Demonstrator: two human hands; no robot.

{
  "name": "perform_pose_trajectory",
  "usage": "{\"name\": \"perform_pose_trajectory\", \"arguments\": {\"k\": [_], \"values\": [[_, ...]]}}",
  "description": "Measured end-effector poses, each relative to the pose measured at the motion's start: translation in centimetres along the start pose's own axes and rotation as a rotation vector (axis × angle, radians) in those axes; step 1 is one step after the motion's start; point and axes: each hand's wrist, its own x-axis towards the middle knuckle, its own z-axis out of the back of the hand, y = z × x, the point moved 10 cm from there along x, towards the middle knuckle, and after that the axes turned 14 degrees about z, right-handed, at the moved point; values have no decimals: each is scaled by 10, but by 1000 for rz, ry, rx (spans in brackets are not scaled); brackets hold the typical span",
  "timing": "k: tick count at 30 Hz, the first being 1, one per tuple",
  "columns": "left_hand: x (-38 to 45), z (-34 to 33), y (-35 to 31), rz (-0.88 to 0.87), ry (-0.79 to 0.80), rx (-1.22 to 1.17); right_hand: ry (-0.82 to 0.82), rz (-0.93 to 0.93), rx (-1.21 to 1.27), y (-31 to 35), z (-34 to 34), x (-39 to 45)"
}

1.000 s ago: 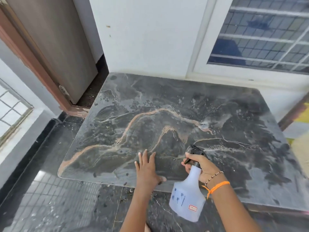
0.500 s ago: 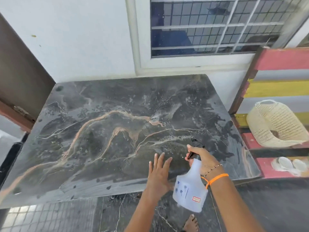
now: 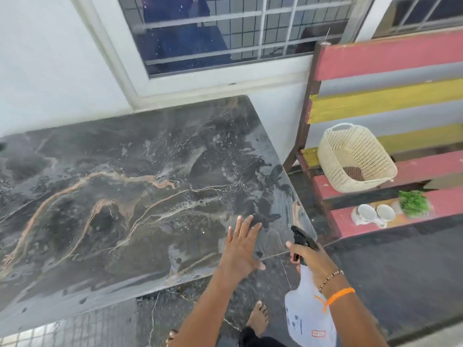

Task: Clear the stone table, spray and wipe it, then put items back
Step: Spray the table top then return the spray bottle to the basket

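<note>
The dark stone table [image 3: 130, 196] with orange and white veins fills the left and middle of the head view, its top wet with droplets. My left hand [image 3: 241, 247] lies flat with spread fingers on the table's near right corner. My right hand [image 3: 313, 261] grips the neck of a white spray bottle [image 3: 309, 314], whose black nozzle points toward the table's right edge. On the striped bench at the right stand a cream woven basket [image 3: 353, 159], two white cups [image 3: 375, 212] and a green plant [image 3: 413, 202].
The red, yellow and grey slatted bench [image 3: 400, 101] stands close to the table's right side. A barred window [image 3: 225, 33] and a white wall lie behind the table. My bare feet [image 3: 258, 319] stand on dark floor tiles.
The view has swung to the right, bringing the bench, basket and cups into sight. My left hand slid right along the table's front toward its right corner. The bottle stays in my right hand.
</note>
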Motion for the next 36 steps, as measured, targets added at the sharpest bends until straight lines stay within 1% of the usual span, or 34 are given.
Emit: {"name": "perform_pose_trajectory", "arguments": {"k": [2, 4, 7, 9, 11, 13, 15, 21, 24, 29, 31, 34, 36], "values": [[2, -8, -9, 1, 23, 28, -40, -29, 54, -2, 12, 3], [2, -17, -15, 5, 37, 55, -36, -48, 91, -1, 20, 5], [5, -19, -20, 10, 4, 67, -21, 6, 149, 10, 26, 8], [10, -16, -22, 17, -24, 38, 15, 44, 142, 18, 26, 9], [20, -9, -23, 39, -42, -1, 88, 67, 103, 29, 18, 13], [33, 2, -25, 63, -49, -38, 156, 92, 52, 47, 6, 22], [51, 18, -24, 84, -70, -85, 185, 124, 22, 71, -8, 36], [106, 67, -21, 120, -123, -193, 187, 118, -22, 132, -47, 104], [129, 74, -17, 129, -102, -198, 168, 66, 19, 141, -63, 140], [144, 65, -13, 130, -72, -155, 129, -15, 69, 136, -64, 177], [146, 62, -14, 141, -60, -158, 125, 2, 89, 140, -58, 182], [151, 62, -22, 181, -40, -191, 143, 81, 110, 153, -42, 185], [158, 62, -38, 159, -13, -221, 128, 124, 123, 161, -24, 187]]}}
